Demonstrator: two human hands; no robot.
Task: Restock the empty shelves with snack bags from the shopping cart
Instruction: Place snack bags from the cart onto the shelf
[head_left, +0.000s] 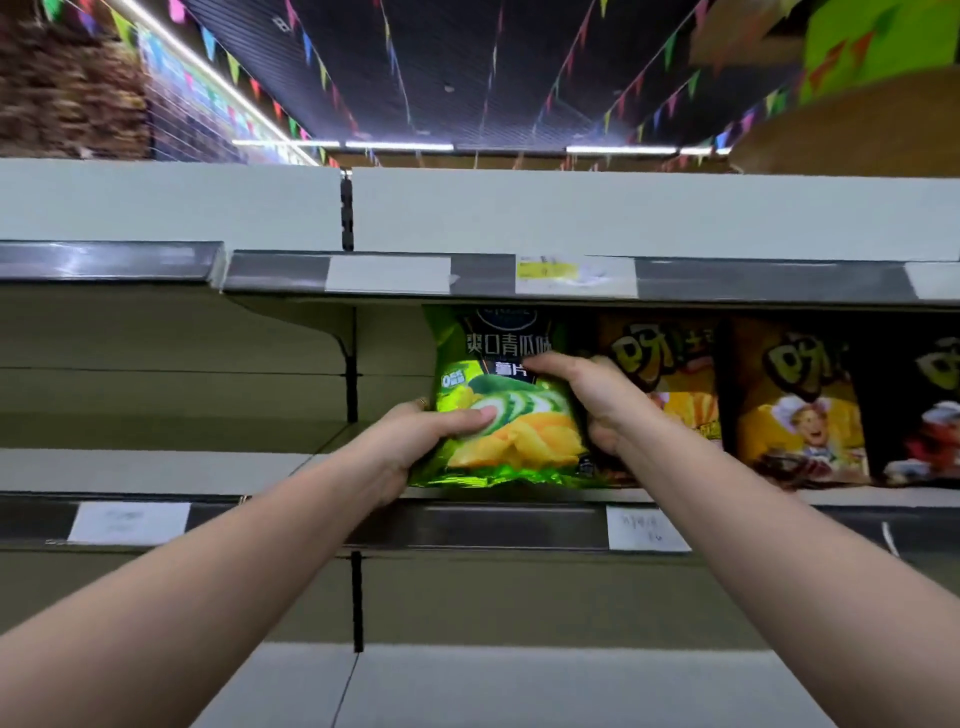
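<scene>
Gripping green chip bag (519, 441) on grey shelf (208, 470), bunting (208, 41) overhead

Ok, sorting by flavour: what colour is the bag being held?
The bag is bright green; head view shows it.

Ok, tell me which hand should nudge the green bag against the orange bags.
Probably left: the left hand grips the green bag on its open side; the right hand sits between it and the orange bags.
</scene>
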